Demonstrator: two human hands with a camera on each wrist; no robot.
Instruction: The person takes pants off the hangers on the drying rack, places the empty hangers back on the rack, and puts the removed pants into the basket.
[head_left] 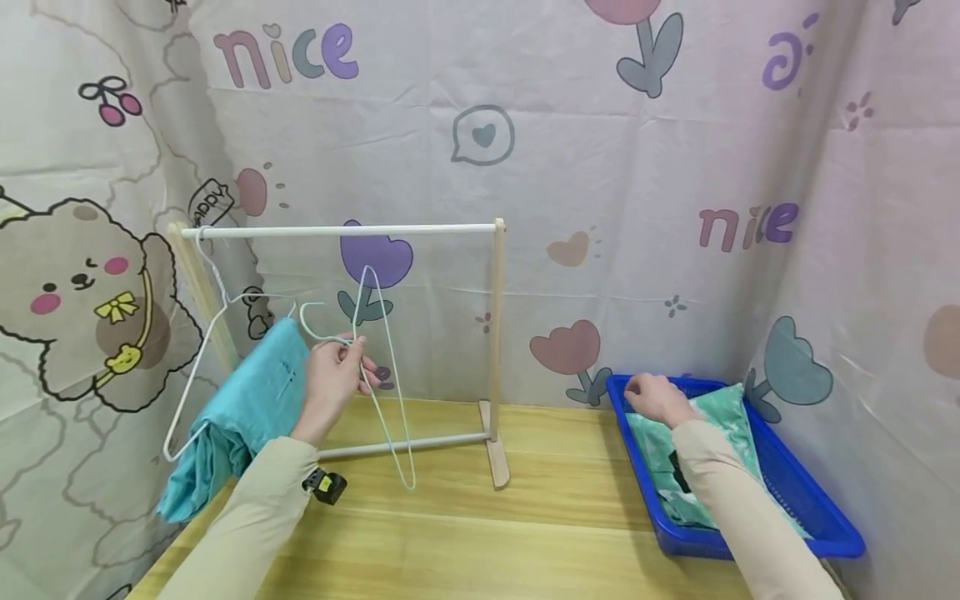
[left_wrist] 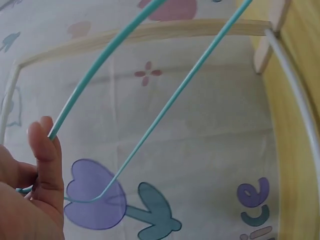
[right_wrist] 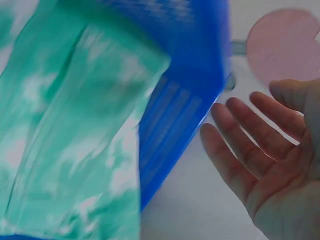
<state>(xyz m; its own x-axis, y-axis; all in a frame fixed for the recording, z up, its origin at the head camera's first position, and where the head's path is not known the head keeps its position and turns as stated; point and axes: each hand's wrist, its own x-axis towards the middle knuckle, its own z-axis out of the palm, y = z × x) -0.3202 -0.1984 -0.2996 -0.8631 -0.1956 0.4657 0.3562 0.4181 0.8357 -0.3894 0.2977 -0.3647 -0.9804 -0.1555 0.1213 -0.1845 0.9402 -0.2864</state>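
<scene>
My left hand (head_left: 335, 379) pinches a mint-green wire clothes hanger (left_wrist: 165, 107) near its neck, between thumb and fingers. In the head view the hanger is turned on end, its hook pointing left, in front of the drying rack (head_left: 420, 229). My right hand (right_wrist: 270, 155) is empty, fingers spread and slightly bent, by the far left rim of the blue basket (head_left: 795, 492). In that basket lies a green-and-white mottled garment (head_left: 731, 421). Left of my left hand, a turquoise garment (head_left: 255, 400) is draped over a white hanger (head_left: 197, 367) hooked on the rack's rail.
The rack's wooden post (head_left: 496, 333) and foot (head_left: 495, 458) stand on the wood-grain table (head_left: 555, 517). A lower bar (head_left: 442, 442) runs close over the tabletop. Printed curtains (head_left: 480, 67) enclose the back and both sides.
</scene>
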